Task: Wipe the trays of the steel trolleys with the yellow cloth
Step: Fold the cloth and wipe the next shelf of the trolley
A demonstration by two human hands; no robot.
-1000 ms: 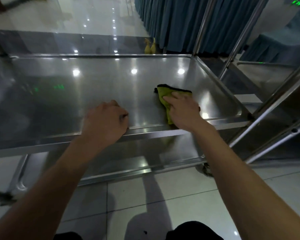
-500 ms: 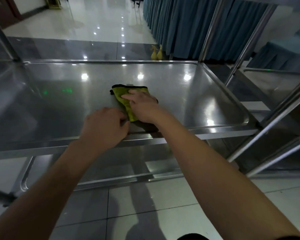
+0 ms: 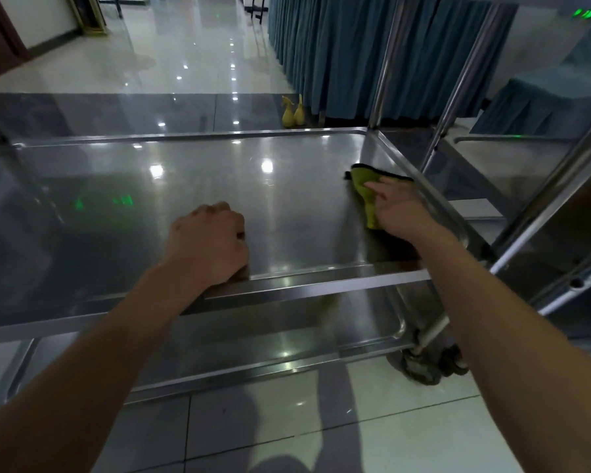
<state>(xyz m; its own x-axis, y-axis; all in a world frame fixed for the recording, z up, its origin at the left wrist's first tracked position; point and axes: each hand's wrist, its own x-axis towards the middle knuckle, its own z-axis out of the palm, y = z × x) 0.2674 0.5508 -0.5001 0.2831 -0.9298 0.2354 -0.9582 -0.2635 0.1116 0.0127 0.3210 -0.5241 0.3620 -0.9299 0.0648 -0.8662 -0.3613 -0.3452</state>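
one yellow cloth (image 3: 364,186), crumpled, black-edged

Steel tray (image 3: 198,186) glossy, smooth; yellow cloth (image 3: 364,186) matt

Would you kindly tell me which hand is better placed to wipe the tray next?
Right: the right hand already presses the yellow cloth on the tray; the left hand rests at its near rim.

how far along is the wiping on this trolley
Done: cannot tell; the top tray shines all over, with no clear wiped patch.
In hand: the right hand presses the yellow cloth flat against the top tray's right edge, while the left hand rests curled at the near rim.
Left: the lower tray shows no cloth on it, and the neighbouring trolley on the right looks untouched.
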